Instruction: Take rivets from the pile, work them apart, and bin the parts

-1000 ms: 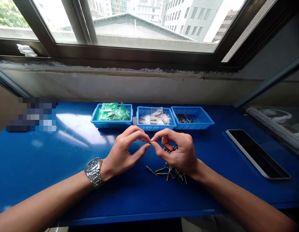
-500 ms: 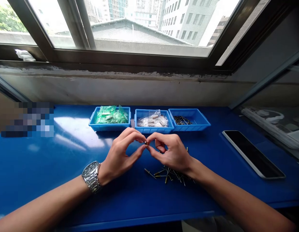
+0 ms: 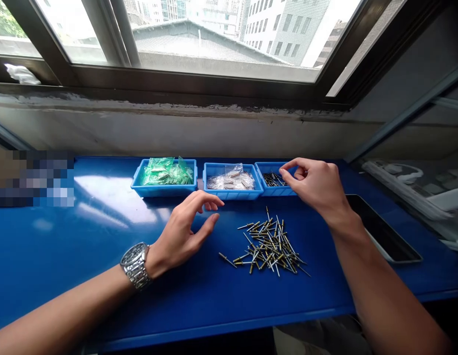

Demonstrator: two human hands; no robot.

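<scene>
My left hand (image 3: 188, 231), with a metal wristwatch, hovers over the table. Its thumb and fingers are apart, and nothing is between them. Over the right blue tray (image 3: 267, 192) is my right hand (image 3: 315, 185), its thumb and index finger pinched together. I cannot make out what, if anything, the pinch holds. Dark pop rivets (image 3: 272, 179) lie in that tray, which the hand partly covers. A loose pile of pop rivets (image 3: 269, 246) with brassy bodies and silvery pins is spread on the blue table, between and below my hands.
The left blue tray (image 3: 164, 191) holds green plastic packets (image 3: 165, 172). Clear packets (image 3: 232, 180) fill the middle blue tray (image 3: 232, 194). A phone (image 3: 384, 229) lies at the right, partly behind my right forearm. The wall and window stand behind the blue table (image 3: 177, 310).
My hands have parted from their shared pinch on a small piece. The right hand has moved right and away to the right tray, uncovering the rivet pile. The left hand has opened.
</scene>
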